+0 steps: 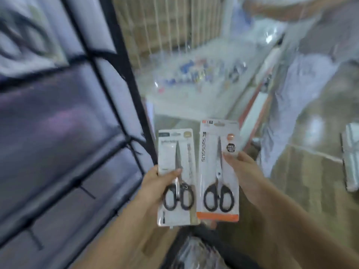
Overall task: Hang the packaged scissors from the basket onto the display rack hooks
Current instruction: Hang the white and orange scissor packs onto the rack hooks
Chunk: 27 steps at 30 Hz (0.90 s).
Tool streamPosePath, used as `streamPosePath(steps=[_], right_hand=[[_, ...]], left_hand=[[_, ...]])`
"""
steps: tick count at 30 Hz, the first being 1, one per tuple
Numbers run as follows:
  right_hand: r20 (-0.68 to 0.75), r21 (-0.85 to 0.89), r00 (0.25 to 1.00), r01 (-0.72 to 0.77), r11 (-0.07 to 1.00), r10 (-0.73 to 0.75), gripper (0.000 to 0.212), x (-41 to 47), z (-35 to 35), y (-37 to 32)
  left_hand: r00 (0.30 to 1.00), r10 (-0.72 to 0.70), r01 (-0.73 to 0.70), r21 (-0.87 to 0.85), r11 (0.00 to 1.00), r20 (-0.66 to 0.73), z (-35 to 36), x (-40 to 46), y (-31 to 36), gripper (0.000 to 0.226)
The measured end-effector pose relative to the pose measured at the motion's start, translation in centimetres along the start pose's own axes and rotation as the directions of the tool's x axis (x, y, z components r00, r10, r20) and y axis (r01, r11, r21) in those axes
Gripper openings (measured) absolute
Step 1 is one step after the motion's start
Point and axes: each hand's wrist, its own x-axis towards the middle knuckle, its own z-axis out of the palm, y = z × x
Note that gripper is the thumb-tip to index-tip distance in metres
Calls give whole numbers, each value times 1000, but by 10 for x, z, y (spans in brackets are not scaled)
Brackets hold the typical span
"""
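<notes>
My left hand [155, 183] grips a small white pack of black-handled scissors [175, 177], thumb across its front. My right hand [244, 171] holds a taller pack of scissors with an orange bottom strip [218, 169], thumb pressed on its front. Both packs stand upright side by side in front of me. To the left rises a black wire grid rack [108, 94] with short hooks [85, 191] sticking out; it is blurred. Below my arms a dark basket [196, 249] with shiny packaging shows at the bottom edge.
Another person in light trousers [287, 105] stands at the right. A low display [194, 78] holding several small colourful items lies ahead, with a pale wire grid [165, 26] behind it. A striped white object [351, 158] sits at the right edge on the tiled floor.
</notes>
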Motion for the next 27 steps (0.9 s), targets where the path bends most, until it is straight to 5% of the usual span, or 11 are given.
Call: streamPosePath(steps=[5,10,15,18,24,27], right_hand=[[136,-23,964,236,972,-231,22,-57,37,-125],[292,19,883,378,925,-367,9,-121,73,-197],[407,17,838,391,920,-363,24,-164,110,-192],[476,-44,836,333,942,-273,53,-176,122,-168],[468,-86,852,306,948,-233,33,-185,125,-159],[413,-79,865,344,936,-283,41,-178,122,-174]], left_hand=[[984,154,-166,-150,975,-86,-45,-82,113,30],[906,331,-366,-96,926,-265,-100,-160,177,32],[832,359,-428,-79,900,-424,-130,-222,166,15],[812,320,-404,-74,912,-487,-139,-242,148,21],[771,345,-434,-45,900,-536,-139,-251,145,15],[767,381,-455,-21,890,-516,-131,-246,156,9]])
